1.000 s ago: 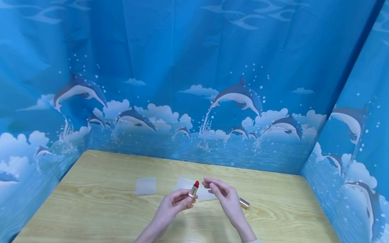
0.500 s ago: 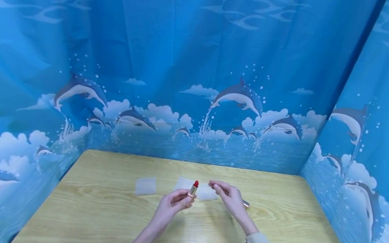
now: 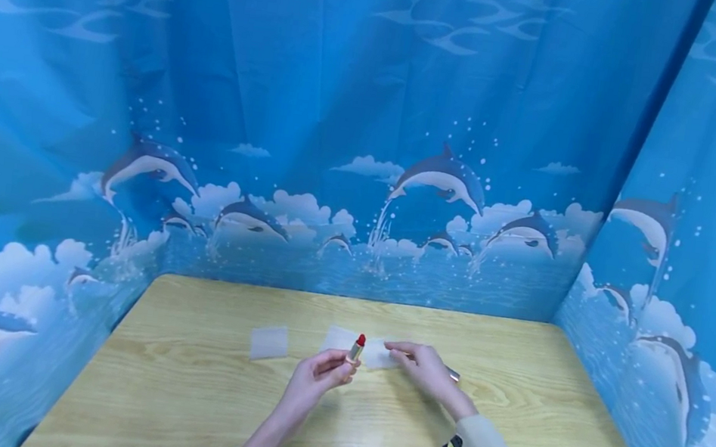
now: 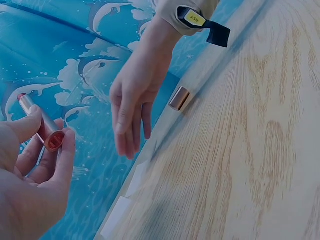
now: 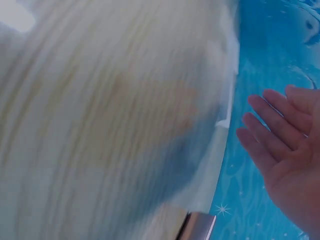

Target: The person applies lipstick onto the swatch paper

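My left hand (image 3: 313,384) pinches an uncapped lipstick (image 3: 357,349) upright above the table, its red tip pointing up. In the left wrist view the gold tube of the lipstick (image 4: 46,125) lies between thumb and fingers, with its round base facing the camera. To the right, my right hand (image 3: 427,369) is palm down with fingers extended and holds nothing; its fingertips overlap the right end of a white sheet (image 3: 378,354). Just beyond that hand, the lipstick's cap (image 3: 453,374) lies on its side, partly hidden in the head view. The left wrist view shows the whole cap (image 4: 179,98).
Another thin white square (image 3: 269,342) lies further left on the wooden table (image 3: 189,398). Behind the lipstick, a pale sheet (image 3: 336,337) sits beside the one near my right hand. Blue dolphin-print curtains (image 3: 315,133) enclose the back and sides.
My right hand has moved away from the lipstick, to the right and down toward the table, and its fingers have straightened. My left hand with the lipstick has barely moved.
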A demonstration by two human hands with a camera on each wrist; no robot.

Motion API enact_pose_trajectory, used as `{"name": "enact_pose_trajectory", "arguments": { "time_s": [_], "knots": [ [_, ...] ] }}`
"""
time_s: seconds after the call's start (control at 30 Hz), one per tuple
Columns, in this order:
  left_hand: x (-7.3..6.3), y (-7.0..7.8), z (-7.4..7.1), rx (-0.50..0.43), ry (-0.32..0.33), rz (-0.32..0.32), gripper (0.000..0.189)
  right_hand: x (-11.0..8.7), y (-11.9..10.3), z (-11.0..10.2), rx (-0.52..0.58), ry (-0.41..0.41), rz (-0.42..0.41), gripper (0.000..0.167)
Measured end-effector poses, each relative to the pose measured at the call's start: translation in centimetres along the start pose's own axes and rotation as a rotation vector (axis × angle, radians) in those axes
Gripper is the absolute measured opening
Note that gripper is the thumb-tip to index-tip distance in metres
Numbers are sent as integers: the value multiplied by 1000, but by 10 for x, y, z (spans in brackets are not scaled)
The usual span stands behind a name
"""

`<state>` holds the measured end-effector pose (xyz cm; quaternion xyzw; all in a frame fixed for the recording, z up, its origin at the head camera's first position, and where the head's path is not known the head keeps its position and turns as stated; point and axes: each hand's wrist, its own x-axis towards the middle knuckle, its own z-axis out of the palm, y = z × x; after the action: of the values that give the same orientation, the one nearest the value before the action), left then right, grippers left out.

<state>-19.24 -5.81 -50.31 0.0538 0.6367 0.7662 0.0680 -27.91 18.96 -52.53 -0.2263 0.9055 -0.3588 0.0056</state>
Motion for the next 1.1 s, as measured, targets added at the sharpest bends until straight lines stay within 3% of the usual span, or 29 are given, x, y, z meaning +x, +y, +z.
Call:
{"name": "enact_pose_trajectory", "arguments": {
  "time_s": [0.37,0.57,0.93,1.1],
  "knots": [
    [0,-4,-1,5,-6,30,42,-15,6,-2,-226,-194,-170,42],
    [0,-4,-1,9,-5,23,44,-23,5,-4,-293,-292,-204,52],
    [1,-4,-1,16,12,3,45,-28,3,0,-334,-296,-184,59],
    [1,-4,-3,26,18,1,46,-32,1,-1,-297,-303,-149,61]
  ]
}}
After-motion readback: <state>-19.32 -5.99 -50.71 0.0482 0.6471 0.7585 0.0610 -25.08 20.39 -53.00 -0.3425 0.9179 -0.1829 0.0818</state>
